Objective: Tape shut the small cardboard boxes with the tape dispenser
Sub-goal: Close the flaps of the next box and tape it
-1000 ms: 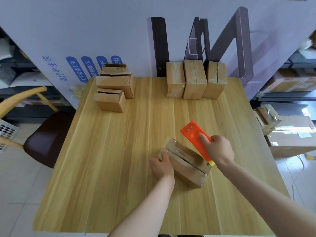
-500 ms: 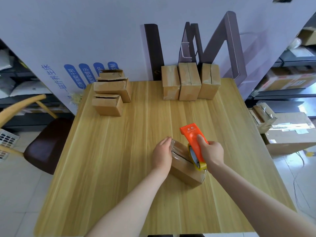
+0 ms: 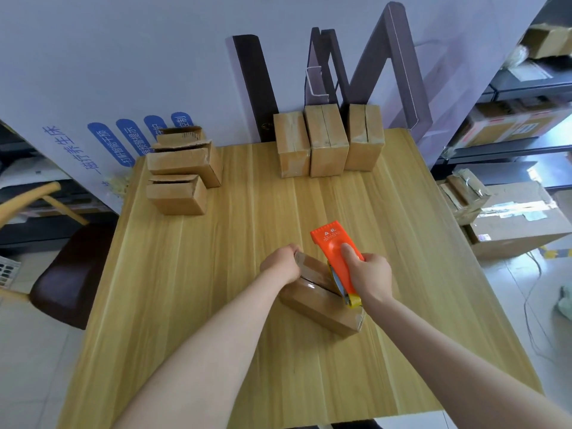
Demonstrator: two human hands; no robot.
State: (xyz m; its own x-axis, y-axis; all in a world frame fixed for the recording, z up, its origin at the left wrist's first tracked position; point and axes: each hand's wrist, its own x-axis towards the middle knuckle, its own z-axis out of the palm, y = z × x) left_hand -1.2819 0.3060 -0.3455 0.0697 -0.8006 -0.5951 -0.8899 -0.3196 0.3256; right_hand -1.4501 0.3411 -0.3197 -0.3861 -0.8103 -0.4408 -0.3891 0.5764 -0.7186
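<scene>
While the left hand gripped the far end of the small cardboard box near the front middle of the table, the right hand clasped the orange tape dispenser, pressed on the box's top. Its flaps lay down, hiding any contents. Three closed boxes stood side by side at the back edge; loose-flapped boxes clustered back left. White characters on the dispenser were too small to read; blue Chinese writing marked the white board.
</scene>
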